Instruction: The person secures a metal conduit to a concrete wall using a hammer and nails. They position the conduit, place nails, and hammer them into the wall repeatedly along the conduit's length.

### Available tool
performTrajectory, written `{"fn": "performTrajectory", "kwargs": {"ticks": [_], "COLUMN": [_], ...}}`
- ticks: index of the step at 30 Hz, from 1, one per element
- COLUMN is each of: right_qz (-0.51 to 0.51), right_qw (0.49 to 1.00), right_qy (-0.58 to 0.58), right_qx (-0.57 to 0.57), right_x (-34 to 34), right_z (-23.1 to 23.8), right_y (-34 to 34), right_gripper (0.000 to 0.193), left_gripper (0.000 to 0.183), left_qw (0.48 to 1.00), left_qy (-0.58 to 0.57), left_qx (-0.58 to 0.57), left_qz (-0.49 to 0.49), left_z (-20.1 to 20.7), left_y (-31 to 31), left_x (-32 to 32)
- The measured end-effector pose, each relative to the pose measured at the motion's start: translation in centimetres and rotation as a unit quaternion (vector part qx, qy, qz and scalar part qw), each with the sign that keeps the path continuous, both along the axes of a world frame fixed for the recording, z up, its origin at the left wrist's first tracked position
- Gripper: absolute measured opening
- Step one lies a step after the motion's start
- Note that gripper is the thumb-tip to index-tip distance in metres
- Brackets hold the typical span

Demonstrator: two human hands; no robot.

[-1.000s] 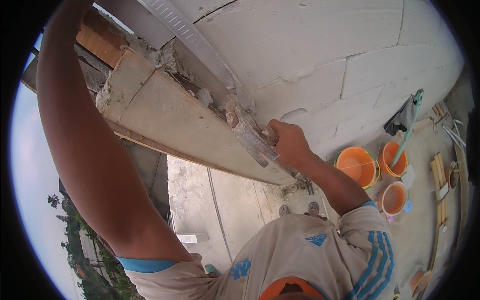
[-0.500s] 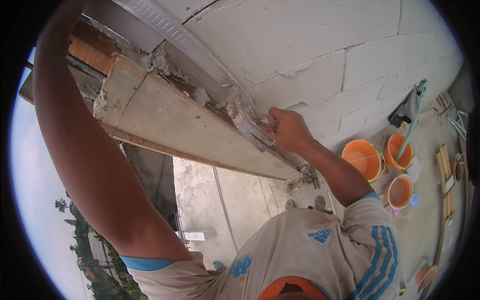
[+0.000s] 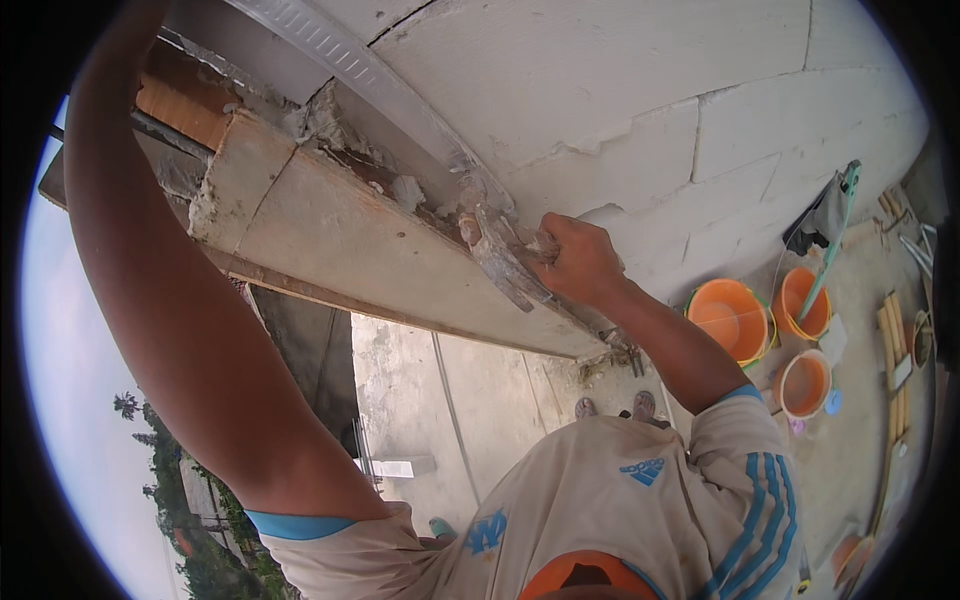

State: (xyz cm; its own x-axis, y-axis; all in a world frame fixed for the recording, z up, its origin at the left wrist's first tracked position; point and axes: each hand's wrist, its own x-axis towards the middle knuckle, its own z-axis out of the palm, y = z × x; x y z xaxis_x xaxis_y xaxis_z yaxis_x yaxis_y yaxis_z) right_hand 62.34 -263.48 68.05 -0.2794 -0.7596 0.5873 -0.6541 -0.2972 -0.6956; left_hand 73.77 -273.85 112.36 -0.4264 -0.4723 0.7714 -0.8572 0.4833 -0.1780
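My right hand (image 3: pixel 580 262) is closed round the handle of a worn, mortar-caked claw hammer (image 3: pixel 500 262). The hammer's head is beside the lower end of a ribbed metal strip (image 3: pixel 365 75), at the upper edge of a pale board (image 3: pixel 350 240); whether it touches either is unclear. Broken mortar (image 3: pixel 340 130) and rubble fill the gap between board and strip. My left arm (image 3: pixel 120 210) reaches up past the board's far left end, and its hand lies beyond the picture's top edge.
A white block wall (image 3: pixel 620 110) rises along the far side. To the right, orange buckets (image 3: pixel 727 320), a green-handled tool (image 3: pixel 835 230) and wooden battens (image 3: pixel 893 350) are on the concrete floor. On the left, a drop opens toward trees (image 3: pixel 190 500).
The hammer's head has shifted very slightly, with my right hand still gripping it. The whole view has moved a little; my left arm keeps nearly the same pose.
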Motion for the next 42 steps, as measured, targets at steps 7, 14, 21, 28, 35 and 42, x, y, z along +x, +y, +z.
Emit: {"fn": "performTrajectory", "kwargs": {"ticks": [7,14,21,28,35,42], "right_qz": [-0.016,-0.014,-0.029,0.059,0.042,0.046], "right_qw": [1.0,0.999,0.997,0.989,0.978,0.99], "right_qy": [-0.012,0.003,0.021,-0.096,-0.155,-0.135], "right_qx": [0.012,0.034,0.069,0.099,0.134,0.015], "right_x": [-0.2,0.0,-0.7,-1.8,-0.5,1.5], "right_z": [0.1,-0.2,0.2,-1.7,-2.4,3.8], "right_y": [-0.1,0.0,0.0,4.7,12.1,14.1], "right_gripper": [0.029,0.031,0.029,0.029,0.016,0.023], "left_gripper": [0.042,0.045,0.053,0.04,0.049,0.046], "left_qw": [0.995,0.998,0.999,0.995,0.802,0.27], "left_qy": [0.077,0.052,0.025,0.082,0.336,0.472], "left_qx": [0.026,0.029,0.024,0.048,0.223,0.546], "left_qz": [-0.057,-0.008,-0.027,-0.024,-0.441,-0.638], "left_z": [-2.2,-1.9,-0.7,-2.6,-9.1,-26.1], "left_y": [3.4,2.6,0.1,5.6,5.8,7.2], "left_x": [-0.7,-0.4,0.0,-1.9,3.7,2.4]}}
